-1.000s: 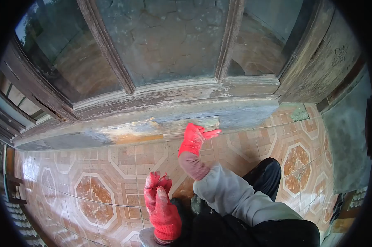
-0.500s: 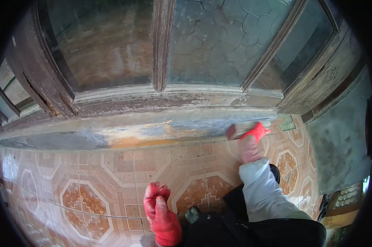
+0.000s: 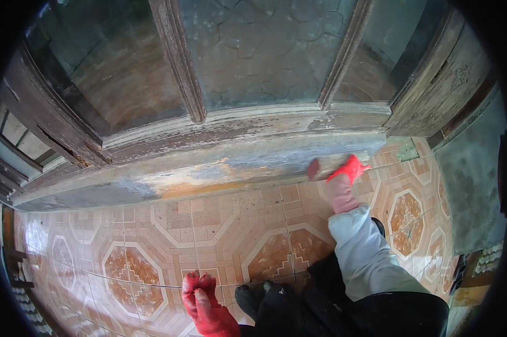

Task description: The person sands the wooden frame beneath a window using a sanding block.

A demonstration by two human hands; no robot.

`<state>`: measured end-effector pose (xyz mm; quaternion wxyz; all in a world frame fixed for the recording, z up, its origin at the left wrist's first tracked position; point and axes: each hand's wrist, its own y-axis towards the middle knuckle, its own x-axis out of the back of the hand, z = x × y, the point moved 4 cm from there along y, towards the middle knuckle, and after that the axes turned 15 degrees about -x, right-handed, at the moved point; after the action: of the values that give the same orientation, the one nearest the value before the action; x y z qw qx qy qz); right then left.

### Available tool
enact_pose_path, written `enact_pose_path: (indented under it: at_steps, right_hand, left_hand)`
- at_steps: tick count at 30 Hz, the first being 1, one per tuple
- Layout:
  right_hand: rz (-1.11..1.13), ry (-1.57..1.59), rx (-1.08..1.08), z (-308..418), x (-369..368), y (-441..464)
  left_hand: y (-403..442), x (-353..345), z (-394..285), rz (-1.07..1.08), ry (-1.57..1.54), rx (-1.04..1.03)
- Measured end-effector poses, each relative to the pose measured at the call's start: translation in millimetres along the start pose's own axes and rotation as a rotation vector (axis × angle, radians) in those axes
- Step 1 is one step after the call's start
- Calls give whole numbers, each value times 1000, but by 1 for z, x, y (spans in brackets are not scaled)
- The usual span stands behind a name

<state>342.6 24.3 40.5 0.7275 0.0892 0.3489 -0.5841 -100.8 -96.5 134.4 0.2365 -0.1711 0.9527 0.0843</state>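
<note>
- position: the red-gloved right hand is now near the right end of the wall's base strip; a second ago it was over the strip's middle.
- over the last half-second it has stayed about there, while the view has turned a little.
- a brownish block, blurred, shows just left of that hand, by the strip's lower face; whether it touches, i cannot tell.
- right grip: the block seems to go with the hand, but blur hides how the fingers close, so i cannot tell. one fingertip points out to the right.
- the left hand, also red-gloved, hangs over the tiled floor, fingers bent towards the thumb as before; whether the tips meet or pinch anything, i cannot tell.
- for the work, i judge the shift puts the right-hand stretch in play, with the orange patch well off to the left.
</note>
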Motion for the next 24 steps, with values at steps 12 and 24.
enact_pose_path:
  at_steps: [12, 24]
  right_hand:
    - [-254, -611, 360, -99, 25, -14]
    - [-275, -1122, 843, -13, -12, -95]
  left_hand:
    - [-27, -102, 28, 396, 232, -89]
    - [-27, -103, 48, 315, 218, 33]
